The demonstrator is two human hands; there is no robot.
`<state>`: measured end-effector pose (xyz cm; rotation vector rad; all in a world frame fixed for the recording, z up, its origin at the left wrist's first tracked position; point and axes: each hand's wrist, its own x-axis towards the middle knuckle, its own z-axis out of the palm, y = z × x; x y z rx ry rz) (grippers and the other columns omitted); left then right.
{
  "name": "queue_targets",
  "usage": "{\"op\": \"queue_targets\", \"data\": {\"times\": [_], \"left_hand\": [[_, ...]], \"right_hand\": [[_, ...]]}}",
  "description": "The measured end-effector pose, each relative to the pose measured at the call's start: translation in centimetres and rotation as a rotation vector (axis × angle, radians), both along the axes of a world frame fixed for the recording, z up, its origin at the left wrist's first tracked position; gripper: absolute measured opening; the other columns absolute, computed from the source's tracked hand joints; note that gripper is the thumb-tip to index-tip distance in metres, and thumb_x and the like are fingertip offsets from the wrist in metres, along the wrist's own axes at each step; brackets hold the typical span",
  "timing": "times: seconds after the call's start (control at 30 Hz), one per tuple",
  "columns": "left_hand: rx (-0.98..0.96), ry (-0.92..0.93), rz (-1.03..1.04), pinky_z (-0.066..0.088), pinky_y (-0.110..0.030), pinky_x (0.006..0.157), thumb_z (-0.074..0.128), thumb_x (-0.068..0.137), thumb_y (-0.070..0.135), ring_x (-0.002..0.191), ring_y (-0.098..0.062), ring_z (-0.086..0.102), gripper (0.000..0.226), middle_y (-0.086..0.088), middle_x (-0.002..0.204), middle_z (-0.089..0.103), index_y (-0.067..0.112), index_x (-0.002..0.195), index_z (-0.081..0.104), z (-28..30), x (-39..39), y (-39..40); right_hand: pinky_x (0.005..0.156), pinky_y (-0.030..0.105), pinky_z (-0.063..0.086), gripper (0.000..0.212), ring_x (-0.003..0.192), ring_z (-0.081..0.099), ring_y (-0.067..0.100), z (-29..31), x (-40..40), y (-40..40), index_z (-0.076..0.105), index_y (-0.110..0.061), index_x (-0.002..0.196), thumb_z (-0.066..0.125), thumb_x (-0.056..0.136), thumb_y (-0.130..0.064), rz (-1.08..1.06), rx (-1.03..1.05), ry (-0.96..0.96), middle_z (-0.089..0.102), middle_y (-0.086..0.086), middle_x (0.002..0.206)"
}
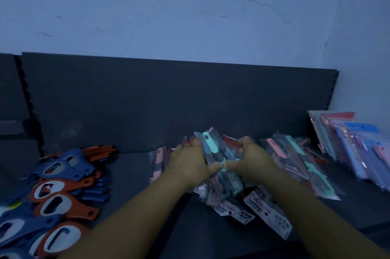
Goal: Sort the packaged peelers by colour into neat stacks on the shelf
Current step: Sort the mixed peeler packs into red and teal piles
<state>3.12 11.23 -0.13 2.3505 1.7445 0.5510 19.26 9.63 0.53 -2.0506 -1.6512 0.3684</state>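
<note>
Head view, dim: left hand and right hand curl their fingers around a bundle of packaged peelers, teal one uppermost, over the dark shelf. More packs, seemingly pink and teal, lie just right.

Dim bluish light, scuffed pale wall, dark shelf back panel, slotted upright

Two bare forearms reach in from the bottom edge; left hand and right hand wear no gloves, sleeves or rings.
</note>
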Motion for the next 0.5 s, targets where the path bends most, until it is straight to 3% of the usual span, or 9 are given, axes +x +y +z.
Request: {"op": "queue_targets", "data": {"times": [0.07, 0.17, 0.3, 0.37, 0.43, 0.5], "left_hand": [[0.028, -0.080, -0.024, 0.037, -0.038, 0.104, 0.061, 0.074, 0.065, 0.126, -0.029, 0.040, 0.089, -0.006, 0.137, 0.047, 0.018, 0.142, 0.028, -0.1, 0.3, 0.1], [0.005, -0.194, -0.023, 0.040, -0.037, 0.101, 0.072, 0.074, 0.050, 0.125, -0.026, 0.042, 0.086, -0.007, 0.136, 0.045, 0.022, 0.142, 0.027, -0.1, 0.7, -0.1], [-0.084, -0.229, 0.073, 0.043, -0.037, 0.098, 0.074, 0.071, 0.051, 0.120, -0.026, 0.046, 0.085, -0.008, 0.131, 0.047, 0.019, 0.136, 0.029, 0.3, 0.8, -0.3], [-0.122, -0.196, 0.107, 0.045, -0.038, 0.097, 0.072, 0.071, 0.054, 0.118, -0.026, 0.049, 0.086, -0.006, 0.129, 0.052, 0.017, 0.137, 0.030, 0.2, 1.0, -0.3], [-0.110, -0.209, 0.132, 0.045, -0.040, 0.097, 0.074, 0.070, 0.051, 0.118, -0.027, 0.049, 0.085, -0.007, 0.127, 0.053, 0.017, 0.136, 0.032, 0.4, 1.2, -0.3], [-0.075, -0.260, 0.143, 0.044, -0.040, 0.098, 0.077, 0.070, 0.042, 0.120, -0.028, 0.047, 0.084, -0.009, 0.130, 0.049, 0.019, 0.137, 0.033, 0.7, 1.4, -0.5]], "right_hand": [[0.092, 0.038, 0.048, 0.066, 0.120, 0.048, 0.028, -0.1, -0.3, 0.4, 0.041, -0.018, 0.124, 0.076, 0.072, -0.039, 0.022, 0.014, 0.005, 0.045, 0.013, 0.135], [0.098, 0.036, 0.044, 0.081, 0.135, 0.036, 0.031, 0.0, -0.5, 0.7, 0.031, -0.014, 0.139, 0.076, 0.075, -0.035, 0.038, 0.010, 0.002, 0.025, 0.019, 0.152], [0.098, 0.036, 0.044, 0.090, 0.140, 0.026, 0.033, 0.5, -0.7, 0.9, 0.032, -0.009, 0.139, 0.077, 0.071, -0.046, 0.036, -0.059, -0.055, 0.017, 0.018, 0.155], [0.095, 0.036, 0.046, 0.078, 0.133, 0.037, 0.031, 0.8, -0.8, 0.7, 0.040, -0.012, 0.133, 0.077, 0.072, -0.044, 0.061, -0.081, -0.052, 0.028, 0.018, 0.151], [0.087, 0.031, 0.048, 0.059, 0.109, 0.054, 0.022, 1.1, -0.9, 0.3, 0.047, -0.016, 0.127, 0.075, 0.077, -0.032, 0.120, -0.031, -0.008, 0.052, 0.009, 0.129], [0.083, 0.030, 0.051, 0.047, 0.094, 0.059, 0.017, 1.2, -0.9, 0.0, 0.053, -0.019, 0.121, 0.072, 0.079, -0.022, 0.160, 0.042, 0.023, 0.062, 0.000, 0.108]]}}
